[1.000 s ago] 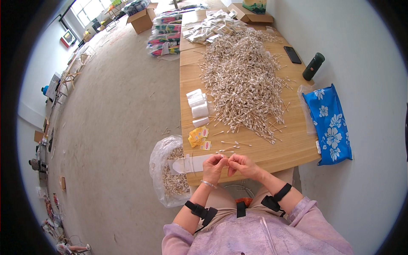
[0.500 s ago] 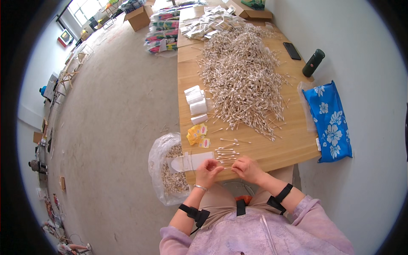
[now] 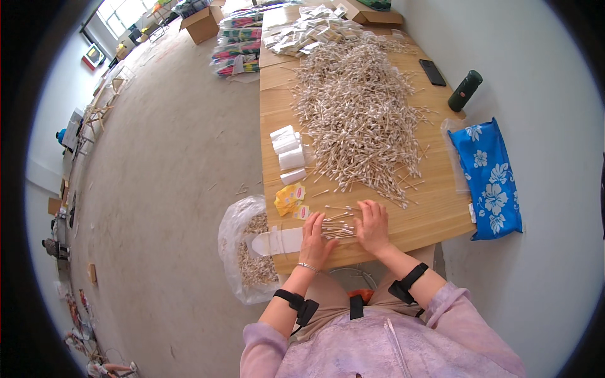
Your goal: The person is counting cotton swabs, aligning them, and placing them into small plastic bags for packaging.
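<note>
A small row of cotton swabs (image 3: 338,228) lies crosswise near the table's front edge, between my two hands. My left hand (image 3: 314,241) rests at the swabs' left ends with its fingers stretched out. At their right ends is my right hand (image 3: 373,227), fingers extended and lying nearly flat. Left of my left hand, a white plastic sleeve (image 3: 277,242) reaches past the table's left edge. Yellow-and-white cards (image 3: 290,200) lie just beyond it, and folded white packets (image 3: 288,148) farther up. A big heap of loose cotton swabs (image 3: 359,113) covers the table's middle.
A clear bag of cotton swabs (image 3: 236,252) hangs beside the table's left edge. At right are a blue flowered pack (image 3: 489,179), a dark green bottle (image 3: 465,91) and a black phone (image 3: 432,72). Filled packets (image 3: 313,30) pile at the far end, near a cardboard box (image 3: 378,17).
Both hands have moved forward from the near edge to the two ends of the swab row. Their pinched fingers have opened out, and the swab between them is now let go.
</note>
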{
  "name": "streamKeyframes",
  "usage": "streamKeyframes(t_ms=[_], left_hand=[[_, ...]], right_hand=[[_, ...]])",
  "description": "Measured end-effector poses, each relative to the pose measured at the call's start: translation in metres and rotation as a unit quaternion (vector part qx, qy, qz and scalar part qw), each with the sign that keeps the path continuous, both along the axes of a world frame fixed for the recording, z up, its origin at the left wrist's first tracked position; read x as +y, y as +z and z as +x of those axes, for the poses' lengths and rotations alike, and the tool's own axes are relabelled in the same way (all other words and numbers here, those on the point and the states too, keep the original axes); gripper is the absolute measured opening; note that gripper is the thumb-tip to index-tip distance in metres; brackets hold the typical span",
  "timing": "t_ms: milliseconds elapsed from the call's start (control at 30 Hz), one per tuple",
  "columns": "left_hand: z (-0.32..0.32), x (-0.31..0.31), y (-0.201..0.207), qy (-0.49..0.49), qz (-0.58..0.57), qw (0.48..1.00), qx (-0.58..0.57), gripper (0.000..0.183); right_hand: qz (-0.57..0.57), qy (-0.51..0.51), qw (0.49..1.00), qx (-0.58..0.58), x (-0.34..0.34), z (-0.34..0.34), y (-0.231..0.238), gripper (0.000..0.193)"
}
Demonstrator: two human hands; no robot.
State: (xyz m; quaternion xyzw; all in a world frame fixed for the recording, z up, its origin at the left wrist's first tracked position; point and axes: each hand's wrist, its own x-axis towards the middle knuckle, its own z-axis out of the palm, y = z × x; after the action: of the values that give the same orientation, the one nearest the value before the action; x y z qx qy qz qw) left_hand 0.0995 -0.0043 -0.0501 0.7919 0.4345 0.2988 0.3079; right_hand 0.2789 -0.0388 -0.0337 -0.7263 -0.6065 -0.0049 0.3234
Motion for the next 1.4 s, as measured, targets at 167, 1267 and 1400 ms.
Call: streamKeyframes(t_ms=[167,1267,1400], left_hand=[[0.011,0.007,-0.001,-0.006,-0.002,1.0,-0.01,0.076],[0.001,-0.003,0.001,0.046,-0.007,0.997,-0.068,0.068],[0.001,-0.007,-0.027,0.122,-0.173,0.913,-0.348,0.046]], right_hand=[[-0.067,-0.018,0.997,0.018,0.012,0.022,-0.021,0.019],[-0.024,0.052,0.992,0.113,-0.007,-0.006,-0.023,0.034],[-0.002,0.045,0.96,0.275,-0.009,-0.017,-0.022,0.046]])
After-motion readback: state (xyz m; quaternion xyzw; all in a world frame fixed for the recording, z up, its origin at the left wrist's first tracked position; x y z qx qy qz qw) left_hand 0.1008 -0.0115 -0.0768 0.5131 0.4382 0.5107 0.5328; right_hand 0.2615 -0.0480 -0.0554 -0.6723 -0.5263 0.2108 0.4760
